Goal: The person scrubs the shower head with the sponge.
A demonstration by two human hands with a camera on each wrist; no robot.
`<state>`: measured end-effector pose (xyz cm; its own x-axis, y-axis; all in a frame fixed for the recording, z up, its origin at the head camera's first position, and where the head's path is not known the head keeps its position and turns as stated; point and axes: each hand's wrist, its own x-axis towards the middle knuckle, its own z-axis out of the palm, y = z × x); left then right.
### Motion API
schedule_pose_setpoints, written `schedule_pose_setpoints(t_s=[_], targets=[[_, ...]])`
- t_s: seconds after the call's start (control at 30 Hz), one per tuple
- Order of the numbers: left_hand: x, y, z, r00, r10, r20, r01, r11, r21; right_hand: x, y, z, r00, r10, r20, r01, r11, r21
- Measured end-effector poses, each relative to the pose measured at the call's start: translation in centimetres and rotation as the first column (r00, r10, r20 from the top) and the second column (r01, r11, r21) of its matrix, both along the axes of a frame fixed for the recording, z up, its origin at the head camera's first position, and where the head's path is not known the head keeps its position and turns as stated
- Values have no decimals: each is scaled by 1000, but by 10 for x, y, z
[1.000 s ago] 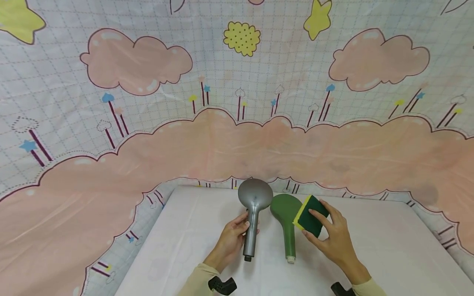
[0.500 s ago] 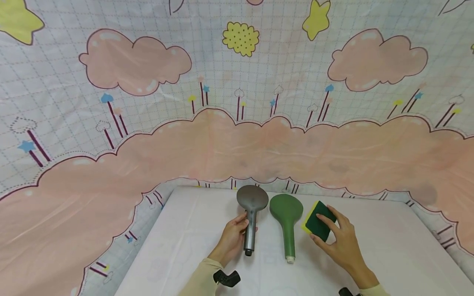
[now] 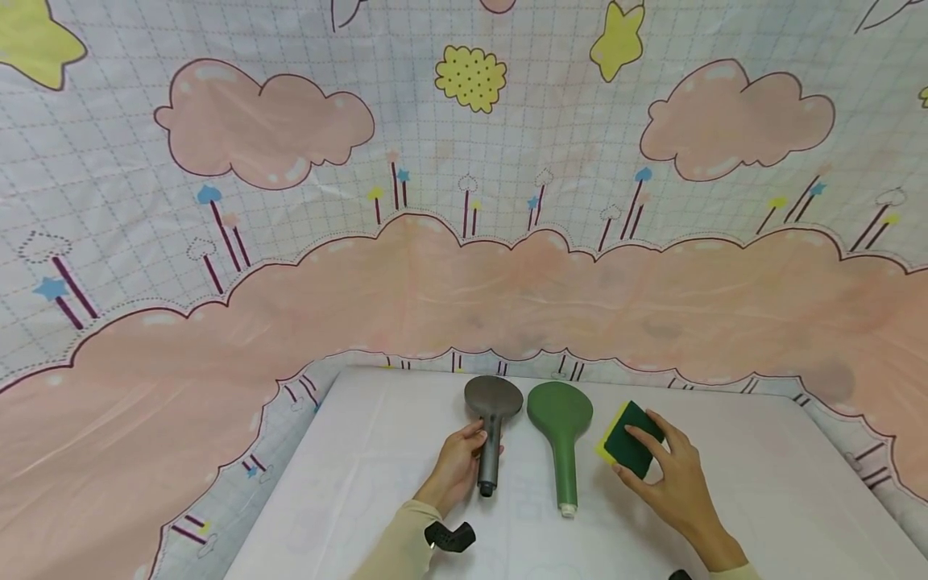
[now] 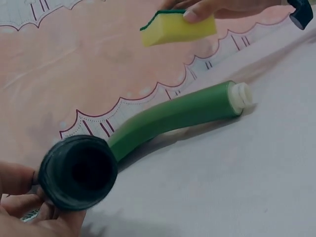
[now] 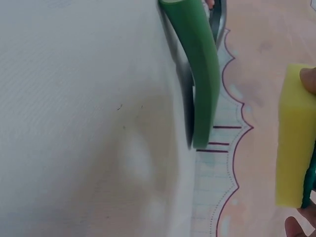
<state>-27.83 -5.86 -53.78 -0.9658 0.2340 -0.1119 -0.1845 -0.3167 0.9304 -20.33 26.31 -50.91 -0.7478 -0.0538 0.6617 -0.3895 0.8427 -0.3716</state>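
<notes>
My left hand [image 3: 455, 466] grips a grey shower head [image 3: 493, 396] by its handle, the round head pointing away. In the left wrist view the dark hollow end [image 4: 79, 170] of that handle faces the camera. Just to its right a green shower head [image 3: 560, 409] lies on the table, its white threaded end [image 4: 241, 96] towards me; neither hand touches it. On the far side of it my right hand [image 3: 677, 483] pinches a yellow sponge with a dark green scouring face [image 3: 633, 441] between thumb and fingers, held above the table. The right wrist view shows the sponge's yellow side [image 5: 294, 138].
A white table [image 3: 348, 451] lies under both hands. Behind it hangs a patterned cloth [image 3: 464, 290] with pink clouds and stars, meeting the table's far edge. Black wrist-camera mounts [image 3: 451, 536] sit at the cuffs.
The right hand has drawn the sponge to the right, away from the green shower head. The left hand has lowered the grey shower head, which now looks smaller and nearer the table.
</notes>
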Motion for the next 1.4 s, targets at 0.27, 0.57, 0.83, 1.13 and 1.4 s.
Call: schedule_pose_setpoints(t_s=[0.27, 0.57, 0.83, 1.13, 1.4], targets=[[-6, -2, -9, 999, 19, 28, -19, 1000, -6, 2, 5, -3, 1000, -21, 16, 21, 1000, 15], [-7, -3, -4, 990, 144, -2, -141, 963, -231, 1, 12, -6, 997, -57, 55, 56, 998, 23], [-6, -4, 1, 979, 177, -105, -205, 882, -424, -5, 21, -15, 988, -100, 116, 95, 994, 52], [-8, -8, -5, 976, 166, -143, -214, 862, -460, -16, 31, -24, 967, -130, 218, 114, 990, 83], [-10, -11, -6, 955, 156, -252, -276, 779, -562, -23, 33, -24, 931, -157, 330, 124, 985, 118]])
